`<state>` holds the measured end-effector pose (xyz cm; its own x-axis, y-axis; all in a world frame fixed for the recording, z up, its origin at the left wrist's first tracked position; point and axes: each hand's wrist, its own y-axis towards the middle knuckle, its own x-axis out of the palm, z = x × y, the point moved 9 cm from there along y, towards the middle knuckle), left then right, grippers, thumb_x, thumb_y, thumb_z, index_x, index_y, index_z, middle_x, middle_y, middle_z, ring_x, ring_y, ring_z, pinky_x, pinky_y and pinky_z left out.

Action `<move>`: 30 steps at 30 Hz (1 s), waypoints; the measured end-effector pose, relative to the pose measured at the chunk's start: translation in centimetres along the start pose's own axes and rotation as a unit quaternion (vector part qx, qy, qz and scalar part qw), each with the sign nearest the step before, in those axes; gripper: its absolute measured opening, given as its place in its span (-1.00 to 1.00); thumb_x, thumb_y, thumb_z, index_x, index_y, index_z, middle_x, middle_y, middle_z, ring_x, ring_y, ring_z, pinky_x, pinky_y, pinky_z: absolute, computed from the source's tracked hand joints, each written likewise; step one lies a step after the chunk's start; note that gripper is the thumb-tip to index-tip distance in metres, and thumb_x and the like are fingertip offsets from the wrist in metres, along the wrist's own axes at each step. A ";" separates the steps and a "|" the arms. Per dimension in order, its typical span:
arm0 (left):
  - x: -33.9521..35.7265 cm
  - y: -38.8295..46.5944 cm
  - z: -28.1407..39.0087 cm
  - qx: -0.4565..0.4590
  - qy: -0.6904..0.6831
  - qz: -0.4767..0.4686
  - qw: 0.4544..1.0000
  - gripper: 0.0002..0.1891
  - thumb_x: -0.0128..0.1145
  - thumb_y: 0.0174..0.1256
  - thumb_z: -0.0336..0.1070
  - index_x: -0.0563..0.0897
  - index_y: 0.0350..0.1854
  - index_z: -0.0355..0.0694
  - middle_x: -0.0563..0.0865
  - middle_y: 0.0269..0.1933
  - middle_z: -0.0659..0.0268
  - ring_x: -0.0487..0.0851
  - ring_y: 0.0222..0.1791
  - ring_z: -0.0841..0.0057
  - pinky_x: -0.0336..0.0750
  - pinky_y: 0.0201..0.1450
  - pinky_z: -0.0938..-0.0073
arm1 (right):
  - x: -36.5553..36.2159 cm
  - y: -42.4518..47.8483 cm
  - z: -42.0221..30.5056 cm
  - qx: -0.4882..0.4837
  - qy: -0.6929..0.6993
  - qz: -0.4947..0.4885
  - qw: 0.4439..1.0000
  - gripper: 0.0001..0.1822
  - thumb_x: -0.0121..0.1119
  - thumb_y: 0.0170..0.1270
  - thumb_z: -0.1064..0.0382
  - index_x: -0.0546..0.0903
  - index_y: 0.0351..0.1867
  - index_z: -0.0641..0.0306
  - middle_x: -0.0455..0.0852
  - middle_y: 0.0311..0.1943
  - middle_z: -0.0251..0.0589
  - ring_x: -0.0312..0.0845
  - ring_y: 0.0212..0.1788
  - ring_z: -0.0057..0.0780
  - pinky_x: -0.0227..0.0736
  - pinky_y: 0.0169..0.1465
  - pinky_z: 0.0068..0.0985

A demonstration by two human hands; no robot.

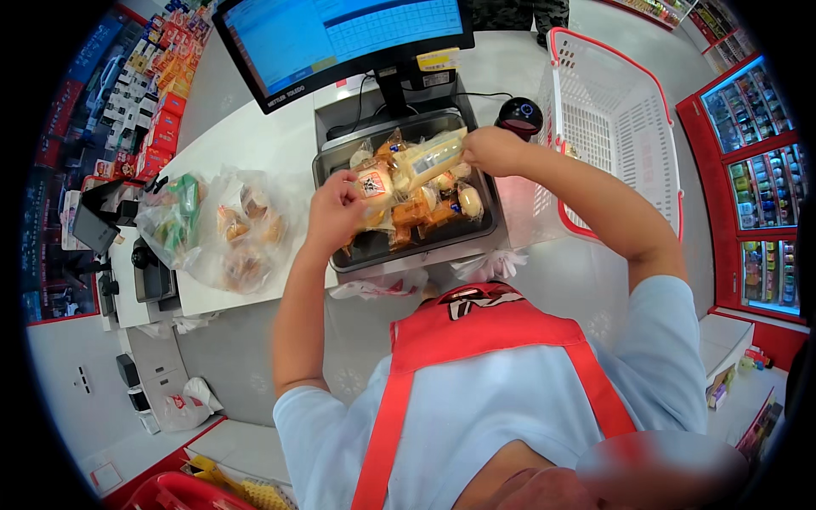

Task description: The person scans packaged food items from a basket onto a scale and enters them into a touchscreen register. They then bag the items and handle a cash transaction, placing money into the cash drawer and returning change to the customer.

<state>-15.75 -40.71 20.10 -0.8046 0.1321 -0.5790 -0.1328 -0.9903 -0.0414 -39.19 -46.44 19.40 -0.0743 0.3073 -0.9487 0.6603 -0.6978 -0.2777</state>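
Observation:
A dark weighing-scale tray point(408, 258) lies before me, heaped with small wrapped breads and snacks point(414, 213). My right hand point(494, 151) pinches the end of a pale yellow plastic packet point(433, 159) above the back of the heap. At the heap's left side, my left hand point(336, 207) has its fingertips against a wrapped white bun point(375, 186) bearing a red and white label; whether it grips the bun, I cannot tell. Two clear plastic bags rest on the counter to the left, one with wrapped goods point(252, 226), the other with green and orange items point(178, 213).
A Mettler Toledo monitor point(344, 41) rises behind the tray. To the right stand a black round scanner point(519, 116) and a white basket with red rim point(612, 121). Plastic bags point(489, 264) hang below the counter's front edge. A person's camouflage-clad legs point(510, 14) show beyond the counter.

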 end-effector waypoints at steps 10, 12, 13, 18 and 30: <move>3.3 -2.7 -4.1 0.071 0.200 0.121 0.970 -0.45 0.22 0.17 -0.28 0.38 0.18 -0.37 0.49 0.09 -0.14 0.44 0.11 -0.07 0.37 0.13 0.09 | 3.7 -11.9 26.0 0.377 0.067 0.112 0.917 -0.57 0.19 0.14 0.05 0.60 -0.10 0.37 0.62 -0.15 0.19 0.57 -0.04 0.06 0.48 0.02 -0.20; 2.3 -4.1 -3.5 0.076 0.224 0.180 0.955 -0.46 0.23 0.16 -0.30 0.39 0.17 -0.38 0.49 0.09 -0.12 0.43 0.13 -0.04 0.34 0.18 0.11 | 8.5 -12.0 25.6 0.388 0.024 0.034 0.921 -0.33 0.29 0.08 -0.02 0.44 0.19 0.28 0.49 0.06 0.26 0.52 0.06 0.12 0.45 0.12 -0.19; 1.8 -4.6 -3.0 0.084 0.238 0.205 0.946 -0.46 0.24 0.16 -0.31 0.39 0.17 -0.39 0.49 0.09 -0.11 0.42 0.14 -0.03 0.32 0.21 0.12 | 12.1 -11.7 27.1 0.382 0.067 -0.001 0.922 -0.17 0.34 0.03 -0.02 0.29 0.32 0.24 0.35 0.18 0.31 0.47 0.11 0.15 0.43 0.16 -0.18; -0.8 -7.8 -3.4 0.003 0.187 0.192 0.963 -0.57 0.22 0.12 -0.43 0.45 0.06 -0.39 0.51 0.07 -0.02 0.45 0.12 0.05 0.32 0.21 0.18 | 14.6 -10.1 26.0 0.345 0.064 -0.044 0.935 -0.25 0.36 -0.01 0.09 0.37 0.24 0.27 0.46 0.12 0.19 0.50 0.09 0.11 0.45 0.14 -0.18; -3.3 -13.4 -7.5 -0.054 0.107 0.238 0.964 -0.68 0.19 0.10 -0.51 0.51 -0.06 -0.34 0.56 0.02 0.10 0.52 0.06 0.18 0.41 0.11 0.31 | -3.1 4.1 3.0 0.008 0.152 0.056 0.987 -0.43 0.26 0.00 0.12 0.49 0.03 0.42 0.55 -0.04 0.13 0.49 0.03 -0.03 0.41 0.09 -0.29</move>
<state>-6.98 -28.21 16.44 -0.6195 -0.3386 -0.7082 0.2919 -0.9369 0.1925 -38.51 -52.14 20.74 0.2272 0.4063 -0.8851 0.6397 -0.7475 -0.1789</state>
